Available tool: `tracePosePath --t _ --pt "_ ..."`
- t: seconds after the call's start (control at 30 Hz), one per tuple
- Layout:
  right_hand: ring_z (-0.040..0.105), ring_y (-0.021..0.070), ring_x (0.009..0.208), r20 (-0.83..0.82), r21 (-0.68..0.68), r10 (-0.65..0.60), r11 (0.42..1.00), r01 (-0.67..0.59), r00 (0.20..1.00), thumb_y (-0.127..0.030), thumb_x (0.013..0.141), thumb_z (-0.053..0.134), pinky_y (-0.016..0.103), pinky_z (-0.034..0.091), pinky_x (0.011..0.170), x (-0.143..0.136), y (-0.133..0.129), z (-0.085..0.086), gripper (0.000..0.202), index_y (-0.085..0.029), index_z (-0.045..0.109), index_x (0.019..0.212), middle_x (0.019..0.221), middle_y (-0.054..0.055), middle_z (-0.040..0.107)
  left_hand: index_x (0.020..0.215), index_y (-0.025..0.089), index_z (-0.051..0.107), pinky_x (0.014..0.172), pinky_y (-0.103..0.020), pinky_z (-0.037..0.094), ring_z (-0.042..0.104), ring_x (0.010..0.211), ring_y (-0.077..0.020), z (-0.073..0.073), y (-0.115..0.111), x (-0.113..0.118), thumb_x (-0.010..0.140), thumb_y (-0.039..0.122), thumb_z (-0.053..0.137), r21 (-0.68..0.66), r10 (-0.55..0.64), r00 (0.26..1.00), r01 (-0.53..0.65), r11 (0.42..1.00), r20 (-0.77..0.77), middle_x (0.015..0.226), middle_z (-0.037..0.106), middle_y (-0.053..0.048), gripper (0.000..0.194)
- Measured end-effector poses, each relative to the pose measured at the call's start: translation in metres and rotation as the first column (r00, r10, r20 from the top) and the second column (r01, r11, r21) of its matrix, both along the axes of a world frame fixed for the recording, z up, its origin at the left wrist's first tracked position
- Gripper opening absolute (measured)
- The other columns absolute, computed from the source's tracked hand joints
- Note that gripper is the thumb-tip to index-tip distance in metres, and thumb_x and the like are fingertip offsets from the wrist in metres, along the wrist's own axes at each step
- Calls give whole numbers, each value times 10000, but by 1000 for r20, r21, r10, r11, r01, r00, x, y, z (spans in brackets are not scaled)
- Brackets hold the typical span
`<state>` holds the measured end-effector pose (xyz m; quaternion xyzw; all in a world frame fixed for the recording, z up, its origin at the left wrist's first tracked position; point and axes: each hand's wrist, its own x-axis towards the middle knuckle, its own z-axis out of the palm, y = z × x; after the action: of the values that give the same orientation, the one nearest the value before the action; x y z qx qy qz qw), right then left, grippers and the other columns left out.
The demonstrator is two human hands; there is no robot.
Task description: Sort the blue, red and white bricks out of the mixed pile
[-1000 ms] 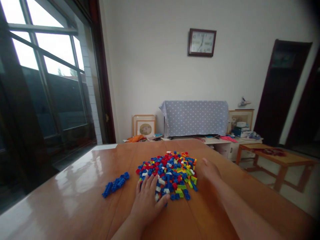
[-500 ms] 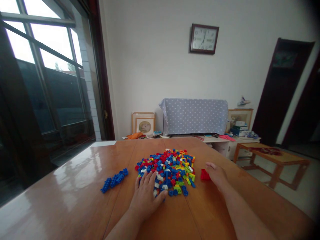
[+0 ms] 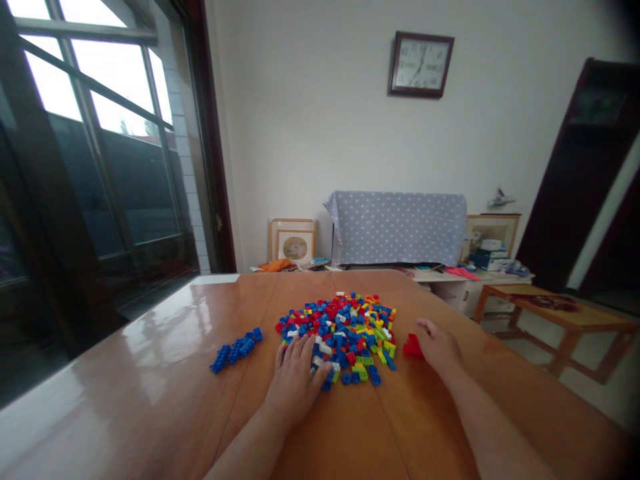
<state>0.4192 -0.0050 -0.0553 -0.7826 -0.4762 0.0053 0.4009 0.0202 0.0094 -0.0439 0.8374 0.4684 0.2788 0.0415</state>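
A heap of small mixed bricks (image 3: 345, 327) in red, blue, white, yellow and green lies on the brown table (image 3: 200, 420). My left hand (image 3: 296, 377) rests over the heap's near left edge, palm down, its fingers spread. To the right of the heap, my right hand (image 3: 440, 348) is beside several red bricks (image 3: 413, 347); its fingers are curled close to them, and their undersides are hidden. Left of the heap sits a row of blue bricks (image 3: 236, 351), touched by neither hand.
A white sheet (image 3: 216, 279) lies at the table's far left corner. Beyond the table are a cloth-covered object (image 3: 397, 228) on a low white cabinet and framed pictures (image 3: 295, 245). A low wooden table (image 3: 560, 313) stands at the right.
The camera view has shifted slightly, so the wall clock sits higher and further right. More red shows beside my right hand. My left hand stays at the heap's near left edge.
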Motion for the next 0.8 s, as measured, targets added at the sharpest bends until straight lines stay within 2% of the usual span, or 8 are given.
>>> tracePosePath --t 0.1,0.2,0.3,0.43,0.53,0.63,0.7,0.8 --pt "674 242 1012 47 80 140 986 -144 989 -449 908 437 325 490 848 -25 -2 9 407 -250 689 1157 1117 67 743 1466 226 435 1188 -536 256 361 1446 -294 -1 4 1 992 526 396 11 13 999 -14 1000 40 1510 483 -108 563" --pt "681 217 938 49 92 284 953 -288 958 -462 921 443 293 494 782 -53 -5 18 381 -269 688 1140 1042 32 752 1438 219 461 1168 -507 308 409 1414 -282 -2 9 0 1007 457 385 52 4 994 -9 999 107 1460 528 -116 498" --pt "674 208 871 70 12 411 911 -413 909 -456 927 451 291 488 750 -79 -7 27 353 -261 699 1086 982 27 745 1404 197 491 1131 -486 366 474 1353 -278 -1 14 -3 1017 411 362 72 15 983 -29 997 183 1396 569 -133 460" --pt "651 216 937 151 -135 611 791 -596 777 -396 924 482 310 473 806 -114 -12 42 310 -242 715 1059 1035 52 724 1341 173 540 1053 -472 436 561 1217 -278 4 18 -9 1017 351 355 37 87 961 -101 994 263 1293 620 -139 413" --pt "637 205 887 175 -248 691 720 -648 701 -402 918 522 303 455 785 -148 -23 57 302 -249 714 1094 1002 56 707 1298 179 571 1007 -441 463 585 1157 -266 7 20 -13 1008 300 362 5 133 941 -141 990 310 1242 639 -127 377" --pt "630 197 836 171 -319 736 670 -670 655 -483 903 561 292 431 734 -184 -40 68 344 -287 695 1152 997 44 687 1282 185 578 1012 -414 458 593 1155 -250 9 22 -14 991 252 370 -33 158 924 -157 987 349 1227 646 -117 364" --pt "633 216 892 189 -351 774 628 -694 605 -539 875 594 299 423 752 -206 -49 70 386 -310 681 1174 1065 45 674 1267 187 580 1022 -405 452 596 1163 -242 9 23 -15 981 237 373 -55 167 913 -158 986 373 1225 651 -111 357" --pt "627 251 962 222 -395 790 609 -688 572 -532 822 662 314 416 784 -227 -54 64 385 -322 674 1145 1122 41 658 1245 185 582 1014 -384 453 606 1153 -227 7 25 -16 975 242 381 -71 167 900 -151 986 404 1216 658 -109 341"
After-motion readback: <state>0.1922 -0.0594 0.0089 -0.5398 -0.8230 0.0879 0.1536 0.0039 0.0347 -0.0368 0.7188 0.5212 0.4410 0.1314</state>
